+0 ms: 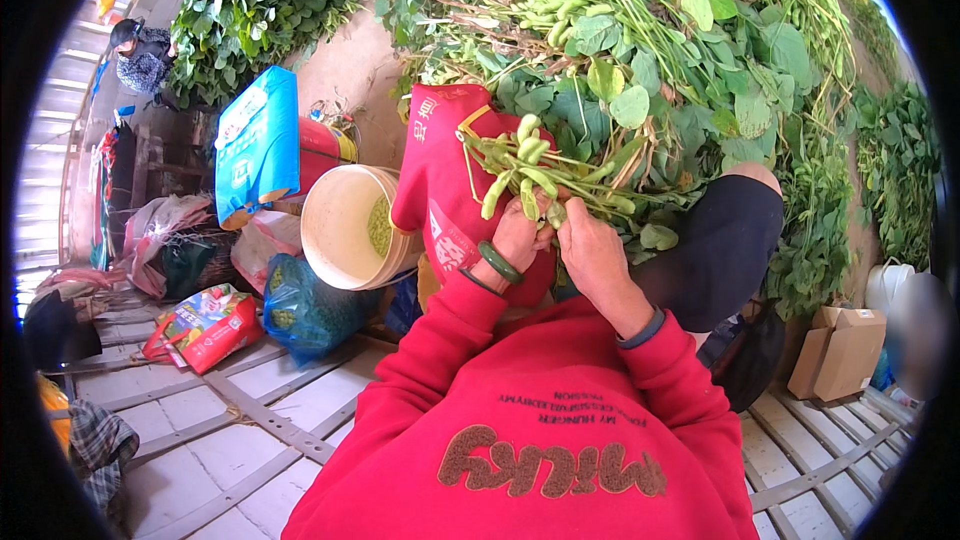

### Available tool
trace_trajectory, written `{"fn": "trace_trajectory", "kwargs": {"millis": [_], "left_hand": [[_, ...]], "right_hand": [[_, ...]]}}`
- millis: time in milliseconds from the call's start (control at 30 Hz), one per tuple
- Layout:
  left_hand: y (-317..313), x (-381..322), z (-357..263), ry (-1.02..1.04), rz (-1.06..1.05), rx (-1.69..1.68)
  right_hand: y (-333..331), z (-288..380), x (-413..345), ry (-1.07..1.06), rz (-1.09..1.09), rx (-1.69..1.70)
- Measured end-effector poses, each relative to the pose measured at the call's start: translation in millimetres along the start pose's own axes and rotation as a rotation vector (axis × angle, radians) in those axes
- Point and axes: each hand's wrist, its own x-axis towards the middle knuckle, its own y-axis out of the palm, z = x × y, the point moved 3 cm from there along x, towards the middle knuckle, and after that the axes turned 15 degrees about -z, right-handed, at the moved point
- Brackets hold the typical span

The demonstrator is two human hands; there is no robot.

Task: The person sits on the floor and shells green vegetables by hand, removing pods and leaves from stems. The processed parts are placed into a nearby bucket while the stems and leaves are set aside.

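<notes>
My left hand (519,234), with a green bangle at the wrist, grips a soybean stalk (592,184) hung with plump green pods. Close beside it, the thumb and fingers of my right hand (594,244) pinch a green soybean pod (555,215) at the stalk's base. A red apron or cloth (442,165) with printed writing lies over my lap, beneath the stalk. To the left, a cream plastic bucket (341,240) tilts towards me, with shelled green soybeans (380,227) inside. The fingertips partly hide one another.
Heaped soybean plants (637,37) spread ahead. Leftward are a blue box-like package (255,142), a blue plastic bag (311,311) and a red shopping bag (206,326). An open cardboard box (840,352) stands right. Another person (142,60) is far left, near piled leafy plants (255,22).
</notes>
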Motion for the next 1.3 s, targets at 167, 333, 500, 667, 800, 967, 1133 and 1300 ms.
{"fn": "trace_trajectory", "kwargs": {"millis": [167,333,500,667,800,967,1133,1300], "left_hand": [[-16,12,18,-0.032,0.109,-0.119],[-13,5,18,-0.024,0.129,-0.137],[-14,-8,6,0.182,0.221,0.066],[-19,-9,18,-0.216,0.413,-0.254],[-20,-13,27,-0.473,0.227,-0.282],[-12,-42,12,-0.541,0.419,-0.133],[-10,-55,-26,-0.336,0.37,-0.289],[-13,-38,-38,-0.125,0.013,-0.213]], "right_hand": [[1,8,8,-0.067,-0.021,0.004],[-16,35,37,-0.069,-0.094,0.092],[13,43,54,-0.214,-0.092,0.147],[13,41,58,-0.055,-0.144,0.289],[25,33,61,-0.154,-0.001,0.162],[24,36,65,-0.074,-0.153,0.229],[38,19,77,-0.15,-0.157,0.321],[26,16,66,0.212,-0.021,0.644]]}}
